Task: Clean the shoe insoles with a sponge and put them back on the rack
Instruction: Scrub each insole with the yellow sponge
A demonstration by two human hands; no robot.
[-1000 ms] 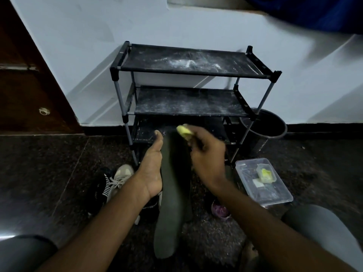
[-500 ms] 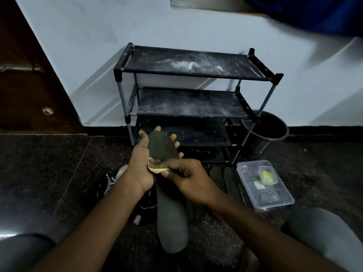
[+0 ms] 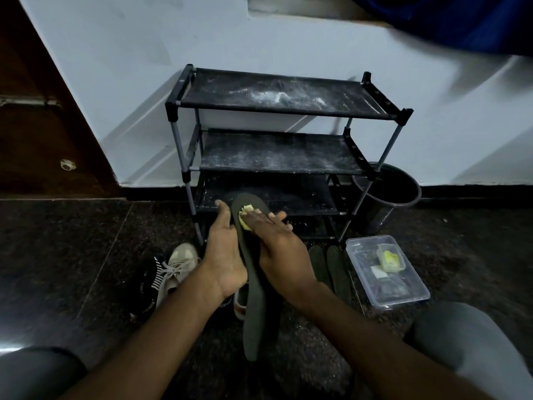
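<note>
SCRUBBING BY HAND: A person seated on a dark stone floor (image 3: pixel 72 255) cleans a dark green insole (image 3: pixel 255 319) in front of a three-tier shoe rack (image 3: pixel 277 157). The left hand (image 3: pixel 223 255) grips the insole near its toe end, thumb at the near edge and the rest of the hand behind it. This apparently gives the thin, floppy piece a backing so that it does not buckle. The heel end hangs down towards the floor between the knees. The right hand (image 3: pixel 278 246) lies flat across the insole's face, fingers straight, pressing a yellow-green sponge (image 3: pixel 245 217) against the toe area. Holding the piece up probably keeps the wiped face clear of grit on the floor.

Two more insoles (image 3: pixel 328 267) lie side by side on the floor just right of the hands, between them and a clear plastic container (image 3: pixel 399 288). Whether that pair has been cleaned cannot be told. No insole is seen on the rack's shelves, which are streaked with white powder, so the return to the rack is judged not yet done.

The container has no lid on. It holds a small tub (image 3: pixel 389 256) with something yellow-green inside, possibly a second sponge, and a small white piece (image 3: pixel 377 274) beside it; no liquid can be made out. A dark bucket (image 3: pixel 383 215) stands by the rack's right legs near the wall, its inside too dim to read. A pale lace-up sneaker (image 3: pixel 177 265) lies left of the hands.
</note>
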